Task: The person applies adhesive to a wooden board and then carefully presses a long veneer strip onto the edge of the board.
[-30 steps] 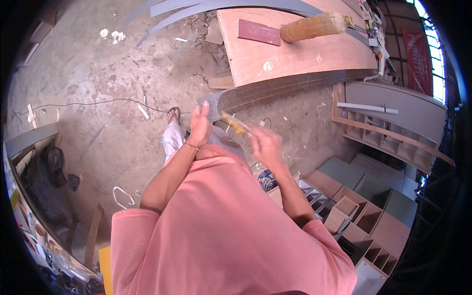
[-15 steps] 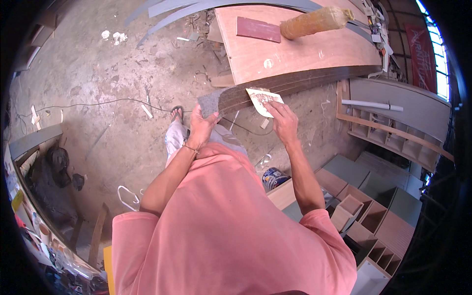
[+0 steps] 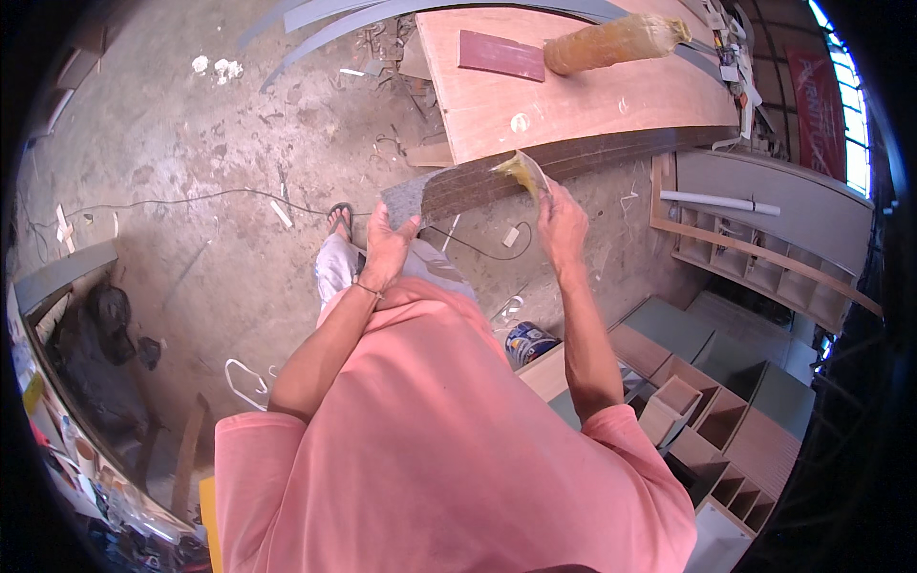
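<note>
My left hand (image 3: 390,246) pinches the near end of a long, dark brown laminate strip (image 3: 468,194), thumb on its grey, speckled end. From there the strip runs to the right along the front edge of a light wooden table. My right hand (image 3: 562,224) is closed on a thin, pale spreader (image 3: 523,172), smeared with yellowish glue-like stuff and tilted up on edge. The spreader is over the strip; whether it touches is hard to tell. On the tabletop (image 3: 573,115) lie a reddish-brown rectangular block (image 3: 501,55) and a bottle of amber stuff (image 3: 616,44).
Long grey strips (image 3: 382,31) curve behind the table. A thin cable (image 3: 191,201) crosses the concrete floor by my foot. To the right stands a cabinet with compartments (image 3: 755,258); near my right side are a paint can (image 3: 530,342) and wooden drawer units (image 3: 688,411).
My right hand has turned the spreader from lying flat to standing on edge, and it has shifted slightly right. My left hand keeps its hold on the strip's end.
</note>
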`<state>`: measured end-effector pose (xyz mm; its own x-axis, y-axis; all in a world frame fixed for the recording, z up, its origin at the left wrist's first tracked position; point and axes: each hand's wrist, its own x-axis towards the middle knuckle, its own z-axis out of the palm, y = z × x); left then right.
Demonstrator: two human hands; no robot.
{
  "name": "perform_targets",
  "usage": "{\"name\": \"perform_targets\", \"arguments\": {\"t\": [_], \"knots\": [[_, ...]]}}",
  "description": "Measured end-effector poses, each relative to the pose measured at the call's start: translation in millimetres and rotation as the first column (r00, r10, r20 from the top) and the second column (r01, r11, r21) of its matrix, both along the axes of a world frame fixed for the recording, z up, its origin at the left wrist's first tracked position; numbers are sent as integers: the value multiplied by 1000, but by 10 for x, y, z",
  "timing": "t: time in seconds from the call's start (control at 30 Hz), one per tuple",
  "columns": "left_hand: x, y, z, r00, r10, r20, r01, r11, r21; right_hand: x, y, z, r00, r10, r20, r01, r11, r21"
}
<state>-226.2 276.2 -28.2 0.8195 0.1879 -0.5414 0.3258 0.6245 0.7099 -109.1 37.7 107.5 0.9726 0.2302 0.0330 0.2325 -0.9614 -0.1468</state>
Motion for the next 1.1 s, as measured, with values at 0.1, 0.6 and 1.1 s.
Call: {"name": "perform_targets", "arguments": {"t": [0.1,0.6,1.1], "knots": [[-32,-30,-80,999,34,27,-32,998,-59,-190,289,-45,999,32,-16,-32,999,29],[-16,-128,-274,991,35,127,-26,997,-70,-568,1314,-57,986,82,-147,-38,959,282],[-63,310,117,990,86,108,32,616,-787,-558,1851,141,962,209,-175,-117,897,426]]}}
